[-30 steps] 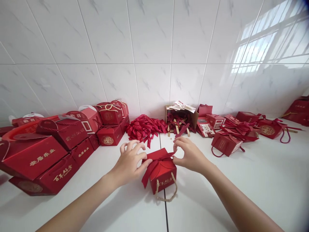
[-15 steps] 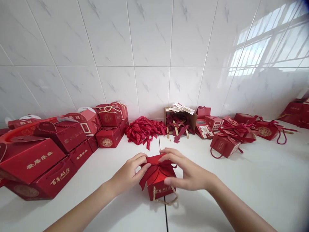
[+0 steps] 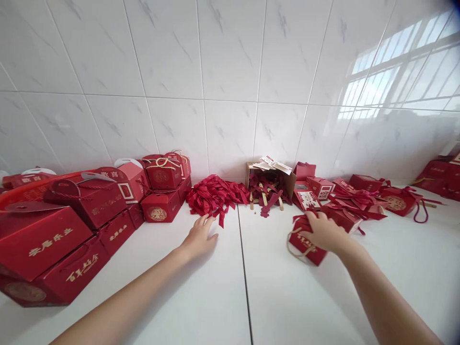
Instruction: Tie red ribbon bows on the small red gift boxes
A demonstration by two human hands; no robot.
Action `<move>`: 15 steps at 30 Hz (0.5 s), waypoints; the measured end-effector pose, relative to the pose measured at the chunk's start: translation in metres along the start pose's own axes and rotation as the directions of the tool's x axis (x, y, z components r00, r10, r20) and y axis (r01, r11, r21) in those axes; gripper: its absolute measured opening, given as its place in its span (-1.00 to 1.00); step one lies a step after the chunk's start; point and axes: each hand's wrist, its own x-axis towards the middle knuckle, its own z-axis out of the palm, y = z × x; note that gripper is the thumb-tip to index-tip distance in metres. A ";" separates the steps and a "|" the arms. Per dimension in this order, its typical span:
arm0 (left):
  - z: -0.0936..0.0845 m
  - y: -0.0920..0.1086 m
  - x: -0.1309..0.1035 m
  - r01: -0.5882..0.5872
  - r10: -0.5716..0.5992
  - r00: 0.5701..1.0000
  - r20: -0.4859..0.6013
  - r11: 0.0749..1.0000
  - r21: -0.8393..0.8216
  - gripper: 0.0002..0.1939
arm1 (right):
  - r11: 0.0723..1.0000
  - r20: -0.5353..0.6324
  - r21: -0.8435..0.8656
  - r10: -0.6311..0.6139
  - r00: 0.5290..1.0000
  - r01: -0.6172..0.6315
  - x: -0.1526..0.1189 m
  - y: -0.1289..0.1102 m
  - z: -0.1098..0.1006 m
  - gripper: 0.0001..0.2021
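My right hand [image 3: 325, 231] grips a small red gift box [image 3: 304, 245] from above, at the front right. This box has a beige rope handle hanging on its near left side and gold lettering on its front; my fingers hide much of its top. It sits right beside other finished-looking red boxes with ribbons [image 3: 354, 201]. My left hand [image 3: 199, 237] holds nothing, with thumb and fingers apart, just in front of a heap of loose red ribbons [image 3: 215, 191].
Stacked red gift boxes [image 3: 118, 235] and an orange-red tray rim [image 3: 72, 176] line the left side. Against the tiled wall [image 3: 230, 62] stands an open carton [image 3: 293, 184] with dark red tags and white cards. More red boxes [image 3: 440, 177] sit at the far right of the white table [image 3: 201, 306].
The ribbon-tied box has moved from the middle to the right in my right hand. My left hand has let go of it and shifted slightly left.
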 end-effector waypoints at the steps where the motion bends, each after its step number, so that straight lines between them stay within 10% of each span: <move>1: 0.004 -0.006 0.004 0.012 -0.012 1.000 -0.006 1.000 0.017 -0.47 | 0.998 -0.007 -0.004 0.055 0.998 -0.055 0.011 0.012 0.003 -0.42; 10: 0.017 -0.026 0.015 0.030 -0.035 0.998 0.058 0.995 0.094 -0.31 | 0.980 -0.225 0.015 0.196 0.954 -0.198 0.087 0.073 0.021 -0.51; 15: 0.018 -0.026 0.017 0.079 -0.089 0.994 0.064 0.987 0.141 -0.39 | 0.963 -0.291 -0.009 0.255 0.922 -0.269 0.110 0.069 0.009 -0.52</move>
